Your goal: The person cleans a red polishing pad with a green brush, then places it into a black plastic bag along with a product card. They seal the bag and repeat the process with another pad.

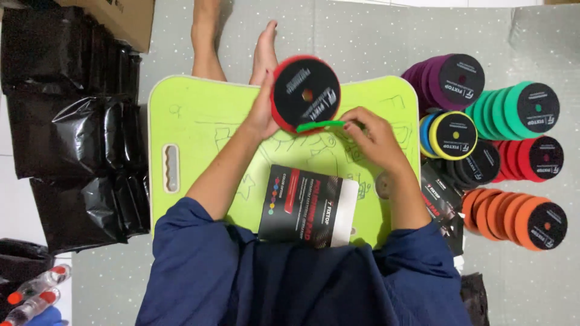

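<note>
My left hand (263, 108) holds a round red foam pad (304, 92) with a black face upright over a lime-green lap table (199, 127). My right hand (374, 137) pinches a thin green strip (320, 125) against the pad's lower edge. A black printed package (308, 206) lies flat on the table just in front of me, below both hands.
Rows of round foam pads lie on the floor to the right: purple (447, 77), green (519, 110), yellow and blue (448, 135), red (534, 158), orange (519, 217). Black plastic bags (72, 133) pile up on the left. Bare feet (264, 51) rest beyond the table. Small bottles (33, 293) lie at lower left.
</note>
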